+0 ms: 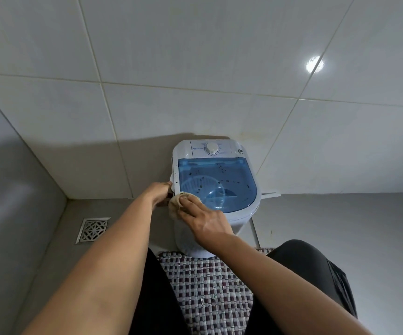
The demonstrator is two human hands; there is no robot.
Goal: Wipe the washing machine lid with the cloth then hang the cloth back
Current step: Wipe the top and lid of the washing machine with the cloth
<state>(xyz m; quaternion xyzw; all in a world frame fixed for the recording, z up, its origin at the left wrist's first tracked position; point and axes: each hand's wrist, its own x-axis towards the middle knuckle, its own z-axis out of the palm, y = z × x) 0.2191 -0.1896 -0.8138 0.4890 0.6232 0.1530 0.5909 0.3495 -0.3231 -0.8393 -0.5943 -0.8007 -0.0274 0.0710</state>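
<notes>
Small washing machine braced for wiping, beige cloth at its near-left corner.

The translucent blue lid looks smooth, rigid and probably slick; the left hand curls around the machine's side edge, steadying a likely light tub. The right hand presses flat-fingered on the soft, bunched cloth, best pinched by its folds.

The beige cloth lies bunched under my right grip at the near-left edge of the closed, see-through blue washing machine lid.
</notes>
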